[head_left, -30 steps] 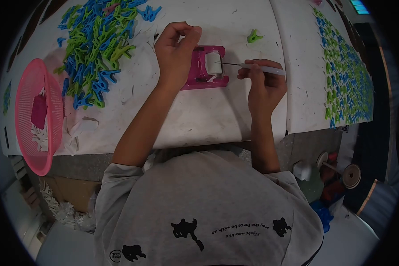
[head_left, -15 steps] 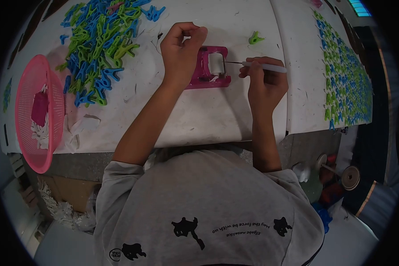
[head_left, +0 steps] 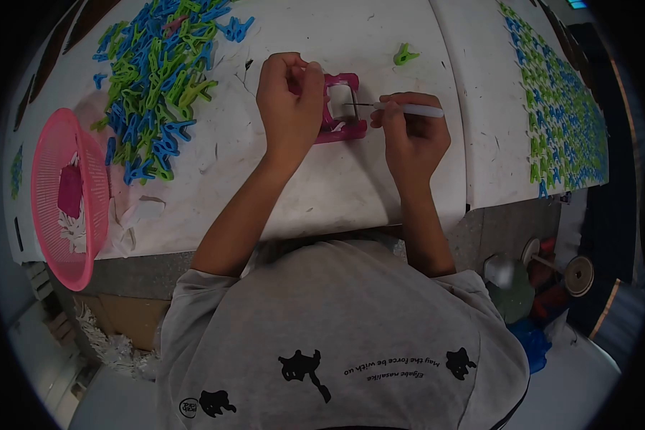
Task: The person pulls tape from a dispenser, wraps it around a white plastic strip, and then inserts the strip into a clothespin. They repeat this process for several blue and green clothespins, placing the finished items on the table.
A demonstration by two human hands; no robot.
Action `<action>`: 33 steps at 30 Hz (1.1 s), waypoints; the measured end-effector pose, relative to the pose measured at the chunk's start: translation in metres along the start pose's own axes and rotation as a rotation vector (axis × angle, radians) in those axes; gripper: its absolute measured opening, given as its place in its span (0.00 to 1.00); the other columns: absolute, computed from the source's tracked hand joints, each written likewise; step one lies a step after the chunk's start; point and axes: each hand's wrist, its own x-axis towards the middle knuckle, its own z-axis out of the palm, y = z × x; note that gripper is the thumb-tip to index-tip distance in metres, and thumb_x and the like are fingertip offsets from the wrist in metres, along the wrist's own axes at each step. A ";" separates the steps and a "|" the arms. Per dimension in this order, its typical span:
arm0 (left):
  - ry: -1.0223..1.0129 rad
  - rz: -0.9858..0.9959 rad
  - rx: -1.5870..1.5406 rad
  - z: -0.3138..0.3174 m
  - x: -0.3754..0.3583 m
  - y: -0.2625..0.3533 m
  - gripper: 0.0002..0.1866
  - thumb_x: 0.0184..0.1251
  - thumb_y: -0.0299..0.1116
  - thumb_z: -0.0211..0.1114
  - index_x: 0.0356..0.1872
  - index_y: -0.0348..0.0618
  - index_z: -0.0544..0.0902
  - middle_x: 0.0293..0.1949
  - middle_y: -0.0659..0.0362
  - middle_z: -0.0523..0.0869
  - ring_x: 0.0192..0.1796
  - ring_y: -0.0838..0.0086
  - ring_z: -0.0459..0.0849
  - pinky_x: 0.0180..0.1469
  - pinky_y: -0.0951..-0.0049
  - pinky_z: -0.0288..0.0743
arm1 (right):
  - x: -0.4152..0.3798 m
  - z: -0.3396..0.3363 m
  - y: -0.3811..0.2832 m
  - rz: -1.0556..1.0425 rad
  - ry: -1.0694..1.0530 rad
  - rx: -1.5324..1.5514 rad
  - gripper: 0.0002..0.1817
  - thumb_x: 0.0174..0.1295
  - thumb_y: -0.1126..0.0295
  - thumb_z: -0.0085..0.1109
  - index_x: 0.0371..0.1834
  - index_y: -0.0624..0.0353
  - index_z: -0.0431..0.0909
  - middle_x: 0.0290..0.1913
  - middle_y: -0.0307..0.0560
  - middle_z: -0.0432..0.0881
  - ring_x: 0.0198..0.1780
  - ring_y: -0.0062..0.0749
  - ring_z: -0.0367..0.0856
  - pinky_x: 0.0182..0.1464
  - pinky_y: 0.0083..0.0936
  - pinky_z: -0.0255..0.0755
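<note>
A thin-shafted tool with a pale grey handle is gripped in my right hand, its metal shaft pointing left. The tool's tip lies over the white roll-like part of a pink plastic holder, resembling a tape dispenser. My left hand is closed over the holder's left side, thumb against the curled index finger. What those fingers pinch is hidden, and the hand covers that end of the holder. A single green clip lies beyond my right hand.
Blue and green clips are heaped at the left. A pink basket stands near the front left edge, with white pieces and a magenta block inside. Rows of clips cover the right part of the white table.
My right hand has moved left with the tool, whose tip went from the holder's right edge to over the white part. The camera view has shifted slightly.
</note>
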 end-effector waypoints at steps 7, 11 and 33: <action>-0.038 0.061 0.224 -0.008 0.005 0.006 0.09 0.65 0.30 0.64 0.40 0.36 0.76 0.35 0.58 0.75 0.34 0.74 0.75 0.37 0.75 0.72 | 0.001 -0.002 0.002 -0.014 0.008 -0.005 0.04 0.61 0.82 0.60 0.38 0.68 0.78 0.32 0.46 0.84 0.32 0.23 0.85 0.33 0.17 0.80; -0.241 -0.048 0.383 -0.022 0.012 0.018 0.12 0.71 0.34 0.60 0.48 0.38 0.71 0.41 0.57 0.77 0.43 0.77 0.80 0.43 0.70 0.85 | 0.002 -0.001 0.002 -0.023 0.019 -0.003 0.04 0.60 0.82 0.61 0.38 0.68 0.78 0.32 0.46 0.84 0.32 0.23 0.85 0.33 0.17 0.80; -0.384 -0.470 -0.046 -0.028 0.015 0.049 0.06 0.75 0.35 0.55 0.41 0.47 0.68 0.41 0.64 0.72 0.47 0.79 0.75 0.57 0.58 0.80 | 0.000 -0.007 0.002 -0.010 -0.036 -0.098 0.04 0.65 0.81 0.56 0.41 0.68 0.74 0.37 0.52 0.85 0.32 0.28 0.85 0.36 0.24 0.82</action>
